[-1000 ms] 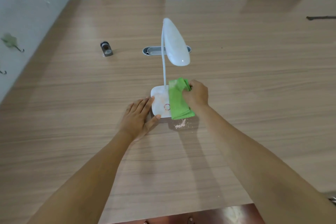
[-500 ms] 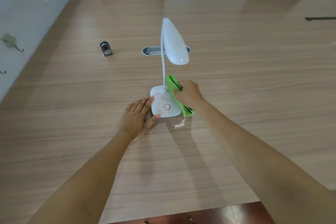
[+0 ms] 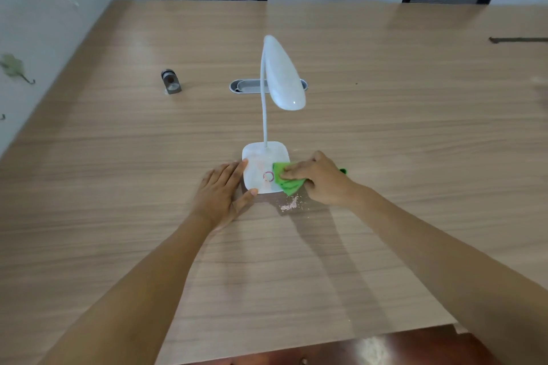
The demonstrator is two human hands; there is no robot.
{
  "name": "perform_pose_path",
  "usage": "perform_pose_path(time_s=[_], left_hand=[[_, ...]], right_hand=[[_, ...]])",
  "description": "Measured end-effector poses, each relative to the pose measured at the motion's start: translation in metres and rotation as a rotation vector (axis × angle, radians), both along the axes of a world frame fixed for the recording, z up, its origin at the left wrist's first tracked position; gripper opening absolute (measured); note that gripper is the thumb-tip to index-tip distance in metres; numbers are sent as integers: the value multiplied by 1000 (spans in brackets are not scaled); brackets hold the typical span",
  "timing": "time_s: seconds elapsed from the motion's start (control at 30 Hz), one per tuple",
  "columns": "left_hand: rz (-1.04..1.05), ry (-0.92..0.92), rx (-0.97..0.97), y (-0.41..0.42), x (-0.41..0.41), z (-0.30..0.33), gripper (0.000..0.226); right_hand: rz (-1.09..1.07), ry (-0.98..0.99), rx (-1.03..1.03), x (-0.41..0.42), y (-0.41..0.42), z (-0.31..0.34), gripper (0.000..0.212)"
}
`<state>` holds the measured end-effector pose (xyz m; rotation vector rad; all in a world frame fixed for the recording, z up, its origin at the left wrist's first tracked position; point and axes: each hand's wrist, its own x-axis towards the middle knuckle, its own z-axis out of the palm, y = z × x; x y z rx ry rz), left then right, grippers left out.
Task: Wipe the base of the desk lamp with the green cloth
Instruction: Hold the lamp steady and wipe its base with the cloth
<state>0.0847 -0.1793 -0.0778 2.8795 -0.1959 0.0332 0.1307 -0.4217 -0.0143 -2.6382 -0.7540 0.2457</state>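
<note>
A white desk lamp point(image 3: 283, 74) with a bent neck stands mid-table on a square white base point(image 3: 258, 166) that has a small ring mark near its front. My right hand point(image 3: 321, 178) presses a bunched green cloth point(image 3: 284, 179) onto the base's front right corner; most of the cloth is hidden under the hand. My left hand point(image 3: 221, 192) lies flat on the table, fingers apart, braced against the base's left edge. Pale pinkish crumbs point(image 3: 290, 204) lie on the wood just in front of the base.
The wooden table point(image 3: 118, 175) stretches wide around the lamp. A small grey metal piece point(image 3: 170, 81) stands at the back left, an oval cable slot point(image 3: 249, 86) sits behind the lamp, and a dark strip point(image 3: 517, 39) lies far right. Two dark chairs stand beyond the far edge.
My right hand has dragged the green cloth from the back right of the base, near the neck, forward to its front right corner. The left hand has stayed against the base.
</note>
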Motion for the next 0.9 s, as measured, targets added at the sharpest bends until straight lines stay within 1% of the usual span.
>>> perform_pose_path(time_s=[0.1, 0.2, 0.33, 0.4, 0.43, 0.57, 0.7, 0.8, 0.9], left_hand=[[4, 0, 2, -1, 0, 0, 92], [1, 14, -3, 0, 0, 1, 95], [4, 48, -21, 0, 2, 5, 95], [7, 62, -20, 0, 2, 7, 94], [11, 67, -17, 1, 3, 7, 98], [30, 107, -6, 0, 3, 11, 105], [58, 162, 1, -5, 2, 17, 97], [63, 186, 15, -10, -3, 23, 104], [40, 186, 12, -14, -8, 26, 114]], right_hand=[[25, 13, -15, 2, -6, 11, 59], [-82, -36, 33, 14, 7, 12, 58], [-128, 31, 78, 6, 25, 1, 51], [-120, 18, 45, -2, 21, 3, 49], [-104, 15, 12, -6, 16, 6, 50], [-56, 73, -108, -18, -1, 27, 51], [-126, 31, -78, -17, 12, 34, 47], [-136, 55, -140, -19, 19, 26, 40], [-175, 52, -161, -18, 16, 20, 41]])
